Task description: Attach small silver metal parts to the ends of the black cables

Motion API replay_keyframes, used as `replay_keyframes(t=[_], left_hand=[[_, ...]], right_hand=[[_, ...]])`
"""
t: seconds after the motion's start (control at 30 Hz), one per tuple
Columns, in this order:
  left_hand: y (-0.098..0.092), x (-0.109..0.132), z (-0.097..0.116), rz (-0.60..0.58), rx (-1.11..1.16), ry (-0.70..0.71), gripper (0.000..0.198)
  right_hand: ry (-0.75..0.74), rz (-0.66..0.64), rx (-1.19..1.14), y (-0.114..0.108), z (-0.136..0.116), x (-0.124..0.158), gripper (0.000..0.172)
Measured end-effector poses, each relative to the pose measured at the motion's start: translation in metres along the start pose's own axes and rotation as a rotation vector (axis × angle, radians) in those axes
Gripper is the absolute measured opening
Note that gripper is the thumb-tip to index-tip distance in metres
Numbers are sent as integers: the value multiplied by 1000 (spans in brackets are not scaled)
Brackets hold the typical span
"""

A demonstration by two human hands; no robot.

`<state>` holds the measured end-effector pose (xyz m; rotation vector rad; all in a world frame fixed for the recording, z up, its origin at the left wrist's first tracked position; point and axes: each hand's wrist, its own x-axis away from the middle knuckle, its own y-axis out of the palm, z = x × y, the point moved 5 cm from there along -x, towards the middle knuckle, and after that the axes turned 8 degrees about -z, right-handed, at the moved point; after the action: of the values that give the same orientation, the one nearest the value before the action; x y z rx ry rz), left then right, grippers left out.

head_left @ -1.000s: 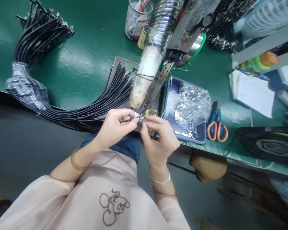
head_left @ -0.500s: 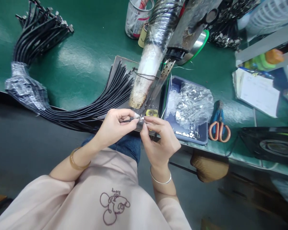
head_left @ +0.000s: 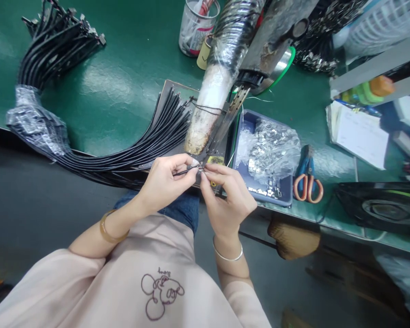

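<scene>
My left hand (head_left: pixel 166 182) pinches the end of a thin black cable (head_left: pixel 184 171) near the table's front edge. My right hand (head_left: pixel 225 193) pinches a small silver metal clip (head_left: pixel 201 168) against that cable end, fingertips of both hands meeting. A fan of black cables (head_left: pixel 157 136) spreads left from there to a bundle wrapped in clear plastic (head_left: pixel 34 123). Just right of my hands a blue tray (head_left: pixel 287 187) holds a bag of small silver clips (head_left: pixel 273 148).
A wrapped machine head (head_left: pixel 218 82) hangs over the dark work plate. Orange-handled cutters (head_left: pixel 306 180) lie right of the tray. A clear cup (head_left: pixel 196 27), papers (head_left: pixel 358 132) and a black fan (head_left: pixel 386 207) stand on the green table (head_left: pixel 116 86).
</scene>
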<state>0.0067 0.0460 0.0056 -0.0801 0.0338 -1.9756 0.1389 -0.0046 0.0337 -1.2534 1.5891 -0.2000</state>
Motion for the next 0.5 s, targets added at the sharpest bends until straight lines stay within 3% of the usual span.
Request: replay_keyframes(t=[0.5], left_hand=[[-2, 2, 3, -10, -95, 73, 14]], right_hand=[[-81, -23, 73, -1, -5, 0, 20]])
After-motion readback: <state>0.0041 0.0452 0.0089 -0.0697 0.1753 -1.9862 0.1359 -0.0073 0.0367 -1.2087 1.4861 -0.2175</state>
